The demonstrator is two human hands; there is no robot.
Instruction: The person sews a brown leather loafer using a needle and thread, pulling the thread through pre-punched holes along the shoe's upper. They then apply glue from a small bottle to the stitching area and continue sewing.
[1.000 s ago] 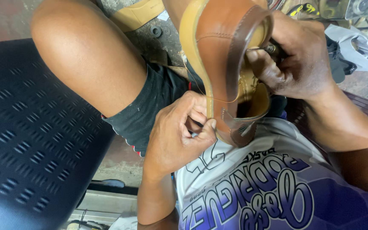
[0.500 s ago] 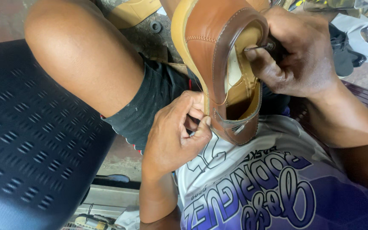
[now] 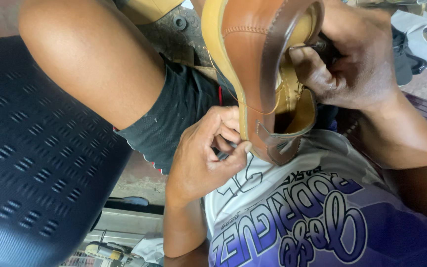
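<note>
From the head camera, a brown leather shoe (image 3: 258, 74) with a tan sole edge is held up over the person's lap, heel end down near the printed shirt (image 3: 292, 217). The left hand (image 3: 203, 158) pinches its grip together at the sole edge near the heel — what it pinches is too small to tell. The right hand (image 3: 347, 64) is clamped on a thin metal tool (image 3: 317, 47) at the shoe's opening. A dark ribbed seat (image 3: 30, 163) lies beside the bare thigh.

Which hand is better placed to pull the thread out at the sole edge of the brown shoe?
Probably the left hand. Its fingers are pinched right at the sole edge of the brown shoe, where the thread runs. The right hand is busy at the shoe opening.
</note>
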